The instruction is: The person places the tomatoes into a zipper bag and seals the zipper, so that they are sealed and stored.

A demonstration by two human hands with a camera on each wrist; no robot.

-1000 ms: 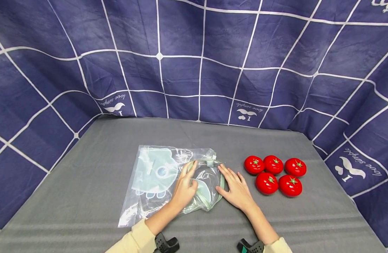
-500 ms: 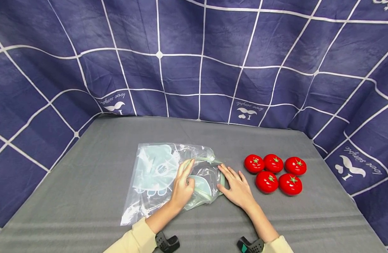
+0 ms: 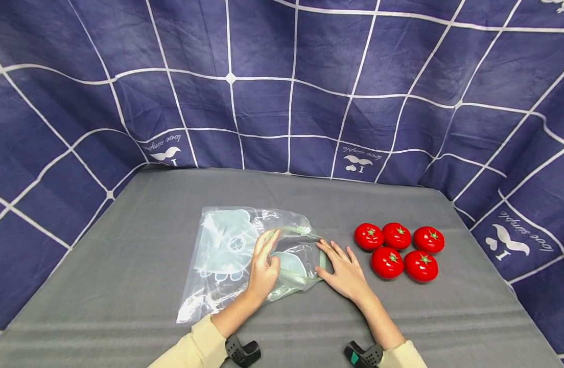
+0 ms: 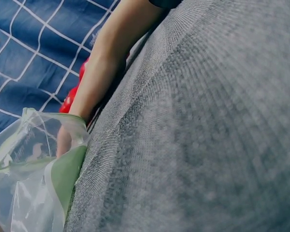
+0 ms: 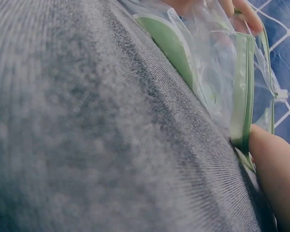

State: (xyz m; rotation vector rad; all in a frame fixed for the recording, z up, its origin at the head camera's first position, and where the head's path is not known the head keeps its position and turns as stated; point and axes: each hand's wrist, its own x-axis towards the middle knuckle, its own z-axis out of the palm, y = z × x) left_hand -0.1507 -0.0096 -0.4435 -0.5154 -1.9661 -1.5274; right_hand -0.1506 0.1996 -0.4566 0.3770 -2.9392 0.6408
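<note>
A clear plastic zip bag (image 3: 229,232) with a pale blue-green printed figure lies flat on the grey cloth, its green-edged mouth spread toward the right. My left hand (image 3: 262,276) holds the upper layer near the mouth. In the right wrist view, its fingertips (image 5: 249,19) curl at the green zip strip (image 5: 244,92). My right hand (image 3: 344,276) rests at the mouth's right edge, fingers spread and fairly straight. Its thumb (image 5: 270,145) touches the lower strip. The left wrist view shows the raised bag mouth (image 4: 34,193) and part of the right hand (image 4: 63,142) behind the plastic.
Several red tomatoes (image 3: 386,263) with green stem marks sit grouped to the right of my right hand. Grey cloth (image 3: 139,245) covers the table. A blue curtain with white grid lines (image 3: 263,112) hangs behind and along both sides.
My left hand has shifted slightly left and away from me, drawing the bag's upper layer with it, and the mouth's shape has changed. My right hand and the tomatoes stay put.
</note>
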